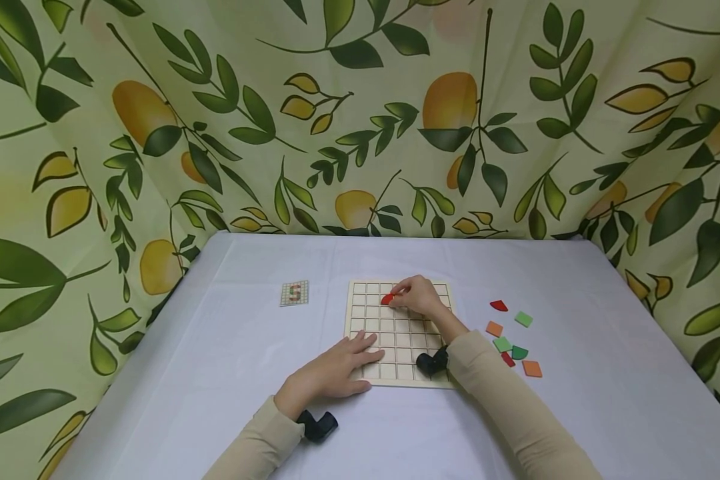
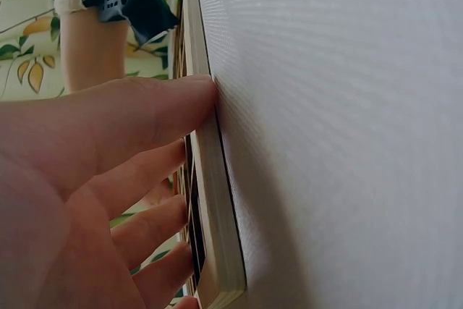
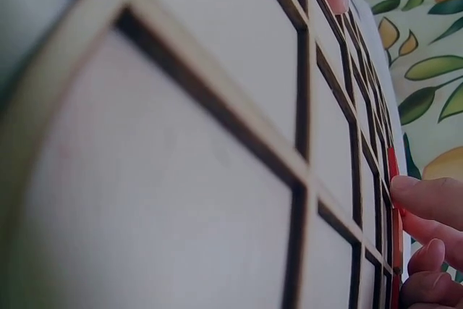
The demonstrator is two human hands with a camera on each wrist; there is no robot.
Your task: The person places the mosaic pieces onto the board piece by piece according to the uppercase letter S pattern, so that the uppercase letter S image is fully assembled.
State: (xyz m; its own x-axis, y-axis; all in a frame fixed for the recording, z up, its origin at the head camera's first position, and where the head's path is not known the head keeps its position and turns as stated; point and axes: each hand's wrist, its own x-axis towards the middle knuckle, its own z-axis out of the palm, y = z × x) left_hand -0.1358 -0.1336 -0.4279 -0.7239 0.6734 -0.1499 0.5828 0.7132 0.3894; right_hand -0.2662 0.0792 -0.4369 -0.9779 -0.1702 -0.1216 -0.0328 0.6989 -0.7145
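Note:
A wooden grid board [image 1: 396, 327] lies on the white tablecloth. Near its far edge my right hand [image 1: 417, 297] holds a red piece [image 1: 387, 299] at the fingertips, over the grid cells. The right wrist view shows the red piece [image 3: 393, 164] edge-on by the fingers, with an orange piece [image 3: 397, 240] just below it; my hand hides these cells from above. My left hand [image 1: 339, 367] rests with spread fingers on the board's near left corner. In the left wrist view, its thumb [image 2: 166, 103] touches the board's side edge [image 2: 210, 200].
Right of the board lie several loose flat pieces, among them a red quarter-round [image 1: 499, 305], a green square [image 1: 523, 319] and an orange square [image 1: 532, 369]. A small pattern card [image 1: 295, 293] sits left of the board. A leaf-print curtain [image 1: 360, 133] hangs behind the table.

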